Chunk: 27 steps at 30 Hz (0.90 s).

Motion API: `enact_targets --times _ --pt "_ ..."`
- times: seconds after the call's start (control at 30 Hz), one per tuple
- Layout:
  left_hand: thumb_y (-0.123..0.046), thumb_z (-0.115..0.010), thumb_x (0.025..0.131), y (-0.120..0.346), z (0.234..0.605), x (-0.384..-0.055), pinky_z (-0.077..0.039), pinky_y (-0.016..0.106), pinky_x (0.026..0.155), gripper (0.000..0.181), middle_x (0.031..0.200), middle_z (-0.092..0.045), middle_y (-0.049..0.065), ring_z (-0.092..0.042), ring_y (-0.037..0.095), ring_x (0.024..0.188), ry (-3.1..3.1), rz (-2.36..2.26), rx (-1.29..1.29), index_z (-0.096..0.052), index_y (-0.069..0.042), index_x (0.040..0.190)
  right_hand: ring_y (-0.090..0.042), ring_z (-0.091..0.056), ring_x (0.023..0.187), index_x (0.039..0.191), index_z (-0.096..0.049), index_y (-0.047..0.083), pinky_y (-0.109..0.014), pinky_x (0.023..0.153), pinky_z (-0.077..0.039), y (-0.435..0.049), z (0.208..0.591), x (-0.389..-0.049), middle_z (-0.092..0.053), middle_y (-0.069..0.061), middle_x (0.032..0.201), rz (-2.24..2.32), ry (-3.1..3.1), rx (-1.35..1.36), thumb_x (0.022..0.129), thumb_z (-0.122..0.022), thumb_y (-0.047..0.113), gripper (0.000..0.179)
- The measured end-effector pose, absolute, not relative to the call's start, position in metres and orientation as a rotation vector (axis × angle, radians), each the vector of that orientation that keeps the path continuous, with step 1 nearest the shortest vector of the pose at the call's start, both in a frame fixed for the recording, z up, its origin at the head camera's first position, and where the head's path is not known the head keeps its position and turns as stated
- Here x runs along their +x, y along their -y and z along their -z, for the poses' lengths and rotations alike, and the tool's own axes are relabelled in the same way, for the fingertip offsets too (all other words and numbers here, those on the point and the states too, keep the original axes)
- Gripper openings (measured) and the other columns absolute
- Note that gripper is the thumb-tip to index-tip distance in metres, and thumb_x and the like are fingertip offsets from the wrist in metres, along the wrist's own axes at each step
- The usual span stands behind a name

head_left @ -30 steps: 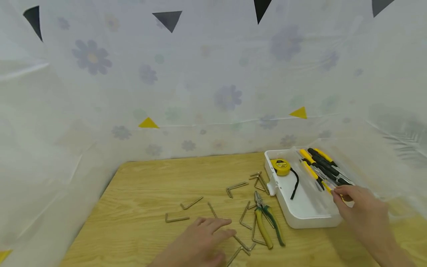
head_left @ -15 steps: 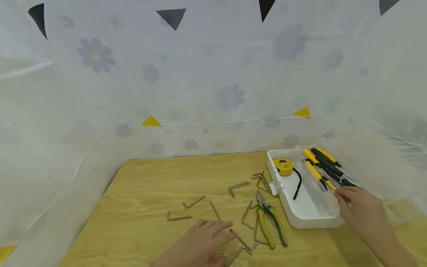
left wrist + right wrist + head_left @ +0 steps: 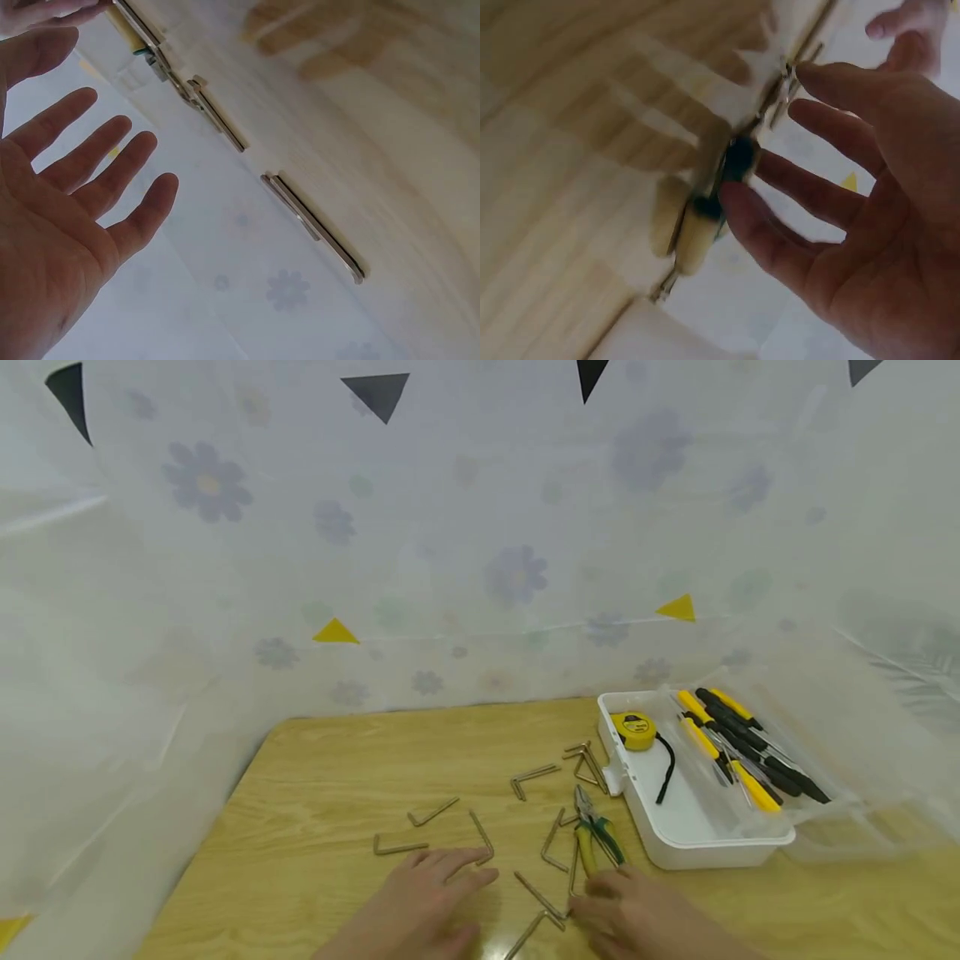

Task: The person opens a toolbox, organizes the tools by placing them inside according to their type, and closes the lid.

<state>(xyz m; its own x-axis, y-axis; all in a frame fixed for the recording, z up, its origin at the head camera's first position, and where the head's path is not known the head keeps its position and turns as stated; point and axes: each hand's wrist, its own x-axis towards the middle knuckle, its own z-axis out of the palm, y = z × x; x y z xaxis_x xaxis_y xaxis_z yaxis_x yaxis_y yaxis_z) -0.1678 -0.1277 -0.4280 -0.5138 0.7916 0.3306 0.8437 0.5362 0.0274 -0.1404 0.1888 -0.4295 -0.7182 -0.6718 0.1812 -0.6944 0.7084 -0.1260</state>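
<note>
Palm down above the table, my left hand (image 3: 427, 897) has its fingers extended and holds nothing. In the left wrist view its fingers (image 3: 112, 161) are spread apart. My right hand (image 3: 641, 914) is over the handles of the green-and-yellow pliers (image 3: 584, 847), fingers loosely bent and apart. In the right wrist view the fingers are close to the pliers' handle (image 3: 696, 244), with blur; contact cannot be told. Between the hands lie L-shaped hex keys (image 3: 536, 893). Another hex key (image 3: 483, 835) is just beyond the left fingertips.
A white toolbox (image 3: 720, 857) stands on the right, its clear lid (image 3: 862, 827) folded outward. In it are a yellow tape measure (image 3: 636, 731) and several screwdrivers, one yellow-handled screwdriver (image 3: 756, 787) on top. More hex keys (image 3: 532, 774) lie across the wooden table (image 3: 337, 760).
My right hand has let go of the yellow-handled screwdriver, which lies in the toolbox, and has moved left to the pliers. The left hand has shifted slightly left.
</note>
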Motion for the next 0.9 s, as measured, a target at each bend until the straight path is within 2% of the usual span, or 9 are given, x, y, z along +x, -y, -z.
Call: enact_targets --times 0.13,0.2,0.3,0.43,0.53,0.63,0.73,0.8,0.9 --pt "-0.038 -0.07 0.081 0.132 0.425 -0.168 -0.05 0.04 0.085 0.056 0.135 -0.054 -0.003 -0.058 0.013 0.112 2.455 0.254 -1.33 -0.053 -0.025 0.132 -0.015 -0.051 0.081 0.107 -0.066 0.036 -0.03 0.063 -0.044 -0.165 0.433 -0.15 -0.064 0.001 0.104 -0.083 2.846 1.203 0.089 -0.049 0.061 0.036" --pt "-0.039 -0.071 0.08 0.135 0.424 -0.167 -0.05 0.039 0.085 0.058 0.134 -0.054 -0.004 -0.058 0.014 0.112 2.436 0.252 -1.305 -0.052 -0.026 0.133 -0.014 -0.049 0.079 0.097 -0.067 0.035 -0.033 0.066 -0.044 -0.153 0.43 -0.158 -0.061 0.004 0.094 -0.053 2.884 1.155 0.085 -0.05 0.065 0.037" --pt "-0.038 -0.071 0.081 0.138 0.422 -0.166 -0.05 0.039 0.086 0.061 0.135 -0.053 -0.005 -0.057 0.014 0.113 2.477 0.277 -1.277 -0.047 -0.029 0.137 -0.009 -0.046 0.071 0.081 -0.063 0.03 -0.029 0.062 -0.042 -0.137 0.426 -0.176 -0.053 0.01 0.077 -0.15 2.948 1.087 0.079 -0.063 0.06 0.031" --pt "-0.036 -0.071 0.082 0.139 0.418 -0.166 -0.049 0.042 0.086 0.063 0.136 -0.052 -0.004 -0.057 0.015 0.115 2.502 0.314 -1.276 -0.044 -0.03 0.139 -0.004 -0.042 0.063 0.085 -0.062 0.021 -0.019 0.051 -0.035 -0.122 0.43 -0.209 -0.049 0.007 0.074 -0.271 2.956 1.034 0.08 -0.071 0.042 0.023" --pt "-0.036 -0.071 0.082 0.139 0.415 -0.167 -0.05 0.042 0.085 0.062 0.137 -0.052 -0.003 -0.057 0.015 0.115 2.514 0.309 -1.27 -0.046 -0.029 0.138 -0.008 -0.051 0.07 0.1 -0.065 0.016 -0.02 0.054 -0.042 -0.115 0.433 -0.234 -0.056 0.001 0.087 -0.299 2.938 0.965 0.083 -0.071 0.037 0.028" --pt "-0.036 -0.071 0.081 0.139 0.413 -0.167 -0.051 0.042 0.084 0.061 0.137 -0.052 -0.003 -0.057 0.014 0.116 2.525 0.295 -1.251 -0.046 -0.03 0.137 -0.031 -0.059 0.101 0.123 -0.06 0.014 -0.038 0.073 -0.054 -0.115 0.431 -0.256 -0.057 -0.016 0.118 -0.278 2.96 0.797 0.079 -0.073 0.045 0.056" --pt "-0.034 -0.07 0.082 0.139 0.411 -0.166 -0.05 0.042 0.085 0.06 0.137 -0.052 -0.004 -0.056 0.014 0.116 2.514 0.303 -1.242 -0.046 -0.031 0.137 -0.057 -0.03 0.13 0.146 -0.038 0.018 -0.064 0.092 -0.042 -0.121 0.428 -0.276 -0.028 -0.03 0.147 -0.253 3.103 0.506 0.076 -0.068 0.061 0.087" --pt "-0.033 -0.07 0.082 0.14 0.411 -0.165 -0.05 0.042 0.085 0.061 0.137 -0.051 -0.005 -0.056 0.014 0.117 2.501 0.315 -1.244 -0.045 -0.031 0.138 -0.064 -0.016 0.132 0.151 -0.025 0.018 -0.072 0.094 -0.033 -0.125 0.426 -0.286 -0.01 -0.035 0.151 -0.311 3.237 0.287 0.079 -0.059 0.066 0.093" --pt "-0.032 -0.07 0.082 0.139 0.412 -0.164 -0.049 0.042 0.085 0.063 0.138 -0.05 -0.005 -0.056 0.014 0.117 2.472 0.335 -1.262 -0.044 -0.031 0.138 -0.065 -0.025 0.127 0.148 -0.032 0.01 -0.072 0.092 -0.033 -0.126 0.426 -0.292 -0.011 -0.041 0.148 -0.359 3.356 0.075 0.086 -0.046 0.067 0.085"
